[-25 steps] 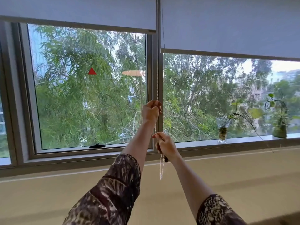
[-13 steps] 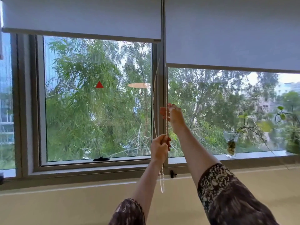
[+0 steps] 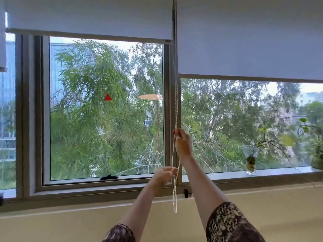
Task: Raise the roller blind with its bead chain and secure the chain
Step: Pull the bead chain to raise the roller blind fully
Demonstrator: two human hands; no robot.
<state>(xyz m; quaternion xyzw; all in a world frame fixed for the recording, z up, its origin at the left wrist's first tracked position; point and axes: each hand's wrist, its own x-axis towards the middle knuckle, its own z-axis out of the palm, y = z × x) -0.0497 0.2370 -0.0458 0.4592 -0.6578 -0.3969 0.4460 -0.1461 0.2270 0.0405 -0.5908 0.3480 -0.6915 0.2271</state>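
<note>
A white bead chain [image 3: 176, 109] hangs down the window mullion, and its loop ends near the sill [image 3: 174, 209]. My right hand [image 3: 182, 144] is the upper one and pinches the chain at about mid-window height. Lower and slightly to the left, my left hand [image 3: 164, 174] pinches the chain just above the window frame. The left roller blind [image 3: 90, 16] has its bottom bar high up. The right roller blind [image 3: 244, 42] hangs lower. A small black chain clip [image 3: 186, 193] sits on the frame below my hands, apart from the chain.
A black window handle [image 3: 109, 177] sits on the left pane's lower frame. A glass vase with a trailing plant [image 3: 250, 162] and another potted plant [image 3: 317, 154] stand on the right sill. A red triangle sticker [image 3: 108, 97] marks the left pane. A beige wall runs below.
My hands swapped places on the chain: a second ago the left was above, now the right is above and the left has pulled down. The view has tilted upward.
</note>
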